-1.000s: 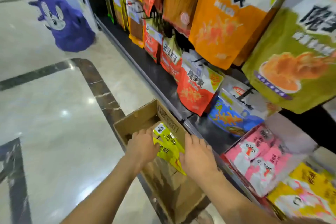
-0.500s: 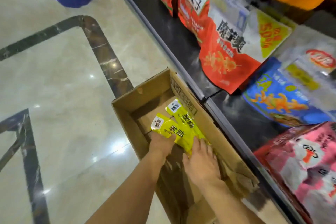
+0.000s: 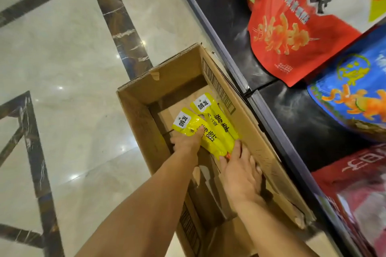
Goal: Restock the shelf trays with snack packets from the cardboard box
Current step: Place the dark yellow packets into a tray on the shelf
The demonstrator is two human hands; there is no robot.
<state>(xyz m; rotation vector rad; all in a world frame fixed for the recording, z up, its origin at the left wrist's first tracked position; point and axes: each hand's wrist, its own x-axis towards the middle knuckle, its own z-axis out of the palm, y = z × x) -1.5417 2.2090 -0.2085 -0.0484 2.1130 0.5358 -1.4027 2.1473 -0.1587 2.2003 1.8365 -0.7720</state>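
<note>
An open cardboard box [image 3: 137, 110] stands on the floor against the shelf base. Inside it lie yellow snack packets [image 3: 217, 123] with white labels, two of them plainly visible and overlapping. My left hand [image 3: 187, 142] grips the nearer packet, thumb on top of it. My right hand [image 3: 240, 175] reaches into the box with straight fingers, its fingertips touching the lower end of the packets.
The dark bottom shelf [image 3: 292, 110] runs along the right with a metal front rail [image 3: 257, 100]. On it stand a red bag [image 3: 292, 33], a blue bag [image 3: 355, 98] and a red-pink pack [image 3: 359, 194]. Glossy marble floor [image 3: 62, 69] spreads to the left.
My view has dropped lower and closer to the box. Both hands stay at the yellow packets, my left thumb now on top of the nearer one.
</note>
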